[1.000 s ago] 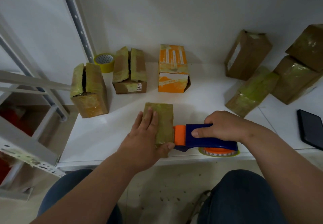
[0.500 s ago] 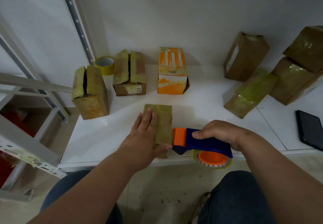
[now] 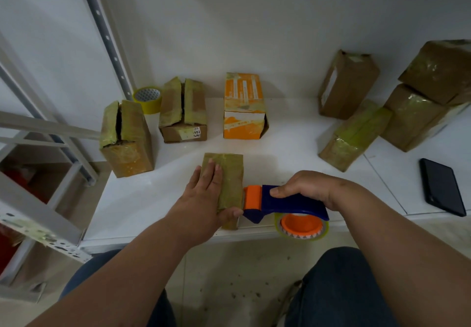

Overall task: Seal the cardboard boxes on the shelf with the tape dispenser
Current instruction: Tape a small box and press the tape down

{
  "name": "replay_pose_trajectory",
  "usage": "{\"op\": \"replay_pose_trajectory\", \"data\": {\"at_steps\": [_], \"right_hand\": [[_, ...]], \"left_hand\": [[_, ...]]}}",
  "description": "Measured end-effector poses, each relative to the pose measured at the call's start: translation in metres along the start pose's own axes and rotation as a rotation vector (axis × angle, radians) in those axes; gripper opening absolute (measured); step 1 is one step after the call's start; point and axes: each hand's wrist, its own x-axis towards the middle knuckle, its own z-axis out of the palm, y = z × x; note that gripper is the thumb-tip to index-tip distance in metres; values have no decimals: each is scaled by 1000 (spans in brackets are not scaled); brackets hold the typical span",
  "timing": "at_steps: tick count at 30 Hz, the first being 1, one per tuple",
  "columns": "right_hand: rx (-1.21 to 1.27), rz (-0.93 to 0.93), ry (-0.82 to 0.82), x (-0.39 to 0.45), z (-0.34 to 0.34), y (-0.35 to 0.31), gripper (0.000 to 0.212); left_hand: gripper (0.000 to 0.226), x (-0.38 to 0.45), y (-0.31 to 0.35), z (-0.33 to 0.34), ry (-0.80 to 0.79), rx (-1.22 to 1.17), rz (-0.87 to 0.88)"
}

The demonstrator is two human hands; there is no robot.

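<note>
Small taped cardboard box at shelf front edge, left hand flat on top, fingers straight, thumb at near right corner. Tape dispenser touching box's right side, orange head against it; right hand fingers clenched round blue handle. Behind: two split-top boxes, orange box, yellow tape roll. Right: more taped boxes, black phone.
</note>
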Motion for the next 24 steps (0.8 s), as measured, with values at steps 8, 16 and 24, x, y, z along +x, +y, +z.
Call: {"op": "replay_pose_trajectory", "data": {"at_steps": [8, 16, 24], "right_hand": [[123, 97, -60, 13, 5, 8, 37], [-15, 53, 15, 11, 9, 12, 44], [-219, 35, 205, -13, -5, 4, 52]], "left_hand": [[110, 0, -2, 0, -2, 0, 10], [111, -3, 2, -1, 31, -16, -56], [91, -4, 24, -7, 157, -13, -137]]}}
